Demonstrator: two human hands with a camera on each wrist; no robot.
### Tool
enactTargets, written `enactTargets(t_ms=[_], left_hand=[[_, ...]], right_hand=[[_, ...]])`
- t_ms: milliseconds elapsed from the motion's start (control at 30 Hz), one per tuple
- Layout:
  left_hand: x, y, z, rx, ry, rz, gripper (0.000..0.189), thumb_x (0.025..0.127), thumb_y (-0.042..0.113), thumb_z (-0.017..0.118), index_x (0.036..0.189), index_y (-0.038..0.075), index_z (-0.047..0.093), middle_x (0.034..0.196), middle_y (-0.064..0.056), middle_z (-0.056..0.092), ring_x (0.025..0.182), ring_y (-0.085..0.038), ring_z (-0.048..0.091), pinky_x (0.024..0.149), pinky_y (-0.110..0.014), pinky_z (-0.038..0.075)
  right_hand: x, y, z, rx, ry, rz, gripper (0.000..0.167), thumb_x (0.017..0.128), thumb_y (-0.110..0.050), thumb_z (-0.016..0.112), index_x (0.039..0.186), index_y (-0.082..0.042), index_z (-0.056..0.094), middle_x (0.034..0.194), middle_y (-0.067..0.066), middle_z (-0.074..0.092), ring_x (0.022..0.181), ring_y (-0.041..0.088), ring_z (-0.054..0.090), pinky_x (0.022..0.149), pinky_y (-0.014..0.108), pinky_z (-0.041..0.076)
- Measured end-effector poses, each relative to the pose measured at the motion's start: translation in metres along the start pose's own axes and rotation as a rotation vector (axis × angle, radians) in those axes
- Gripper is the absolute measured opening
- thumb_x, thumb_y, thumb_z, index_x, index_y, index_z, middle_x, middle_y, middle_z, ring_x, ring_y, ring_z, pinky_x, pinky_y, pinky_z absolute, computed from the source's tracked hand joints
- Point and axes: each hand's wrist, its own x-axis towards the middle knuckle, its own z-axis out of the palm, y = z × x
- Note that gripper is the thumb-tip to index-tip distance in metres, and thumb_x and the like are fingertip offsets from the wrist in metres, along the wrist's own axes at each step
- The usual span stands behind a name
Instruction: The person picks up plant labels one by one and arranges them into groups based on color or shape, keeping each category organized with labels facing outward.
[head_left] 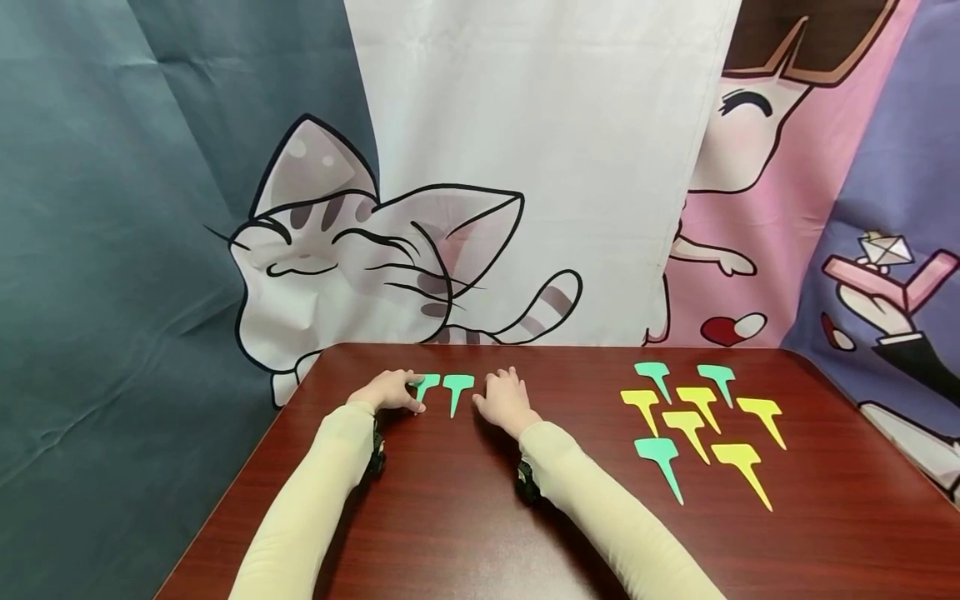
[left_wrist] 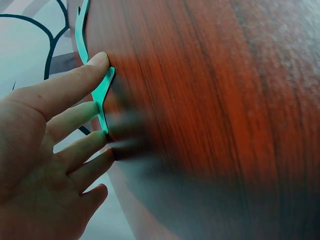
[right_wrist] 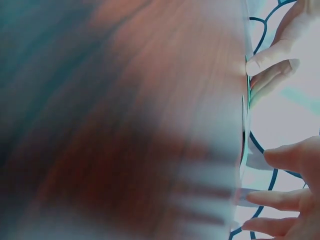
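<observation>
Near the far left of the table, my left hand (head_left: 390, 390) holds a green T-shaped plant label (head_left: 429, 383) between thumb and fingers. The left wrist view shows the thumb at one end of this label (left_wrist: 102, 95) and fingertips at its other side, close to the tabletop. A second green plant label (head_left: 458, 384) lies flat just right of it, its point toward me. My right hand (head_left: 506, 402) hovers at or rests on the table right of that second label. Its fingers look loosely extended, and nothing is seen in them in the right wrist view.
On the right of the brown table (head_left: 442, 517) lie several loose labels, among them a yellow plant label (head_left: 738, 457) and a green plant label (head_left: 658, 452). A cartoon-printed curtain (head_left: 555, 167) hangs behind the table's far edge.
</observation>
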Motion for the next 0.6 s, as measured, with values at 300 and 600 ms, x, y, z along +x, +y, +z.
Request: enactTargets(t_ms=[300,600], left_hand=[[-0.001,0.002,0.002,0.013,-0.002,0.017,0.069,0.082,0.028,0.074,0.143,0.013,0.045,0.153,-0.021,0.028,0.141,-0.042,0.022,0.11,-0.054,0.029],[-0.001,0.0,0.002,0.02,0.004,0.007,0.07,0.082,0.029,0.074,0.143,0.014,0.044,0.153,-0.02,0.027,0.141,-0.042,0.022,0.109,-0.053,0.032]], right_hand=[[-0.008,0.017,-0.008,-0.055,-0.048,-0.016,0.05,0.092,-0.033,0.06,0.128,0.001,0.056,0.139,0.024,0.046,0.138,0.043,0.03,0.109,0.056,0.031],[-0.017,0.031,-0.021,-0.107,-0.025,-0.04,0.049,0.092,-0.034,0.06,0.124,0.002,0.057,0.137,0.025,0.048,0.134,0.044,0.036,0.108,0.055,0.033]])
